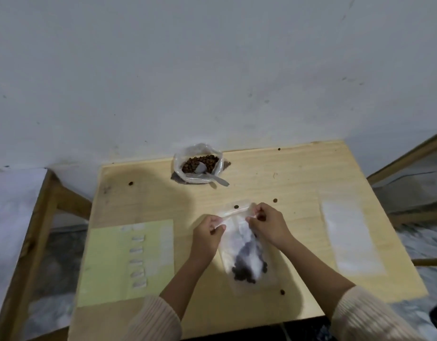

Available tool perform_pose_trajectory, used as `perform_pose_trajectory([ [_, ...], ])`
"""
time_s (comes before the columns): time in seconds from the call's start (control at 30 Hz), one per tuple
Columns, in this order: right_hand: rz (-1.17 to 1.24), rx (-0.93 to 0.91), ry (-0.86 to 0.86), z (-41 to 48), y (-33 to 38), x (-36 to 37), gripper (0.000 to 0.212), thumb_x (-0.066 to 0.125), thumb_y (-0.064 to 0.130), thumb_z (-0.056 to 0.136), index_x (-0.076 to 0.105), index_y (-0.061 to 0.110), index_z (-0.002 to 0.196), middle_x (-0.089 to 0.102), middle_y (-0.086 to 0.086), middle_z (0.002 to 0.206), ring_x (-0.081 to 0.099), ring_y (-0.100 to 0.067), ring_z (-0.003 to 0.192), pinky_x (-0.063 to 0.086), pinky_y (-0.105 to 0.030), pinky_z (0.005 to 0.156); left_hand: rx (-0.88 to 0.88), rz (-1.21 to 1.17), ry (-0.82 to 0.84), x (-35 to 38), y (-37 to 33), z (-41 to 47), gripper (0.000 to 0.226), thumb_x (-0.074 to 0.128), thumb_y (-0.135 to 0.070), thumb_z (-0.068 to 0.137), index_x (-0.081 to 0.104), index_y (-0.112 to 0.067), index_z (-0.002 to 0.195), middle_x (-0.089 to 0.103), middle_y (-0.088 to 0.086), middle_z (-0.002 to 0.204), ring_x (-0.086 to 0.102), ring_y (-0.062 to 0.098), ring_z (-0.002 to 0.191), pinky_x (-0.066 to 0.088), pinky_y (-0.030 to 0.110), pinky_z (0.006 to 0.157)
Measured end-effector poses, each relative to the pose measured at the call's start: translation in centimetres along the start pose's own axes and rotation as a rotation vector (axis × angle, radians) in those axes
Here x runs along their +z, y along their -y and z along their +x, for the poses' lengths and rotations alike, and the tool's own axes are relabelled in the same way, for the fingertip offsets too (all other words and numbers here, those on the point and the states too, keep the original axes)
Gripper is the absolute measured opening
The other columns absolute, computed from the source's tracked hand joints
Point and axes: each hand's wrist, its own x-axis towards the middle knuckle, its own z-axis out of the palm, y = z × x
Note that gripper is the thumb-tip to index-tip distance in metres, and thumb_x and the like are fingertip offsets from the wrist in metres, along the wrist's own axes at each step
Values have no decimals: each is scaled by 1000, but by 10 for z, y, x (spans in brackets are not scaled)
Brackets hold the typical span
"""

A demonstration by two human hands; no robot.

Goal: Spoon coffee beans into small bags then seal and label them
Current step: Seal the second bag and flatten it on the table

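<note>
A small clear bag (245, 257) lies on the wooden table (298, 183), with dark coffee beans gathered in its lower half. My left hand (209, 233) pinches the left end of the bag's top strip. My right hand (268, 222) pinches the same strip at its right end. At the back of the table stands an open plastic bag of coffee beans (200, 163) with a metal spoon (207, 172) resting in it, handle pointing to the right. A pale green label sheet (109, 264) with several white labels lies to the left.
A stack of empty clear bags (350, 232) lies on the right of the table. A few loose beans (282, 292) are scattered on the tabletop. Wooden frames stand on both sides of the table. A white wall rises right behind it.
</note>
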Motion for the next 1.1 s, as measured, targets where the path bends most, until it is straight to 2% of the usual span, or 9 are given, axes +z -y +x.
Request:
perform_pose_trajectory([
  [0.07, -1, -63, 6, 3, -1, 3, 13, 63, 8, 81, 55, 14, 73, 62, 3, 68, 56, 1, 59, 40, -5, 55, 40, 94, -31, 1, 1, 4, 12, 66, -3, 82, 58, -12, 86, 59, -6, 79, 54, 2, 73, 39, 4, 63],
  [0.13, 14, -118, 8, 6, -3, 5, 10, 62, 8, 84, 57, 6, 75, 64, -4, 68, 57, 2, 60, 41, -6, 56, 68, 170, -50, 3, 1, 9, 13, 66, -6, 81, 59, -14, 87, 59, -2, 85, 53, 4, 75, 37, 3, 64],
  [0.27, 41, -181, -4, 13, -10, 6, 12, 63, 9, 83, 60, 6, 72, 65, -6, 73, 59, -8, 69, 45, -19, 67, 116, 304, 11, 6, 2, 16, 18, 69, -18, 81, 61, -12, 95, 54, 1, 97, 52, 13, 88, 39, 13, 77],
  [0.37, 61, -195, 1, 18, -12, 6, 14, 64, 8, 83, 60, 3, 71, 65, -8, 73, 59, -7, 69, 43, -16, 64, 139, 397, 42, 7, -2, 16, 31, 68, -27, 82, 60, -11, 107, 48, 2, 110, 45, 13, 103, 36, 20, 89],
  [0.6, 73, -228, -63, 34, -12, 14, 14, 62, 5, 82, 58, 5, 69, 65, -4, 73, 60, -15, 72, 47, -27, 70, 191, 560, 134, 8, -2, 8, 78, 64, -55, 76, 42, -10, 136, 31, 6, 147, 24, 18, 135, 21, 28, 112],
  [0.7, 3, -233, -99, 37, -17, 19, 4, 64, 11, 83, 62, 14, 85, 64, -2, 87, 58, -16, 80, 45, -25, 76, 211, 637, 129, 9, 6, 7, 88, 62, -62, 74, 36, -11, 141, 22, 6, 154, 16, 20, 141, 11, 28, 116],
  [0.83, -117, -363, -78, 28, -23, 15, 27, 64, 16, 85, 59, 10, 110, 53, -5, 112, 47, -13, 105, 33, -17, 95, 258, 704, 80, 11, 8, 9, 92, 34, -71, 72, 36, -9, 141, 24, 10, 153, 19, 23, 142, 2, 21, 112],
  [0.97, -283, -459, 33, 14, -31, 13, 29, 59, 28, 87, 62, 14, 113, 51, -4, 122, 43, -15, 117, 30, -20, 102, 247, 709, 40, 13, 14, 15, 90, 33, -71, 74, 40, -9, 139, 32, 11, 149, 28, 27, 138, 16, 31, 113],
  [1.1, -365, -451, 60, 8, -34, 15, 40, 50, 32, 89, 59, 11, 122, 51, -7, 130, 41, -18, 123, 29, -23, 105, 227, 700, 60, 11, 14, 18, 93, 28, -73, 72, 33, -12, 143, 26, 7, 153, 21, 23, 140, 13, 29, 114],
])
